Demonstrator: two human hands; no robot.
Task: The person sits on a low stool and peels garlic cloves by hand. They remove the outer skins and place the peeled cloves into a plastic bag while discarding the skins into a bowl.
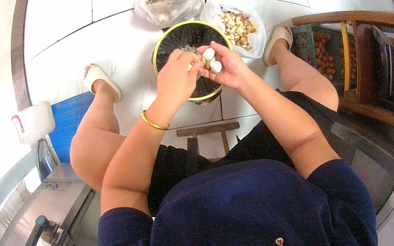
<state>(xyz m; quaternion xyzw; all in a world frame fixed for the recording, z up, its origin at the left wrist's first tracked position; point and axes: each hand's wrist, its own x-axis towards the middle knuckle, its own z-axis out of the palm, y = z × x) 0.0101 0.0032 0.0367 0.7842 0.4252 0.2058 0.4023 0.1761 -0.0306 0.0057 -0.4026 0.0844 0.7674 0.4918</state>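
Over a round bin with a yellow rim (155, 47) and a black liner, my two hands meet at the fingers. My right hand (224, 63) has several whitish garlic cloves (208, 54) resting on its palm and fingers. My left hand (179, 76), with a gold bangle at the wrist, pinches a small pale piece that its fingers partly hide. Behind the bin stands a clear plastic bag (161, 12) of brownish, unpeeled garlic. To the right of it, an open white plastic bag (258, 33) holds many loose pale cloves.
My sandalled feet rest on the white tiled floor (64, 67), either side of the bin. A wooden rack (352, 14) and a green crate of eggs (322, 57) stand at the right. A blue mesh panel (71, 113) and a metal cabinet with a black handle (35, 238) are at the left.
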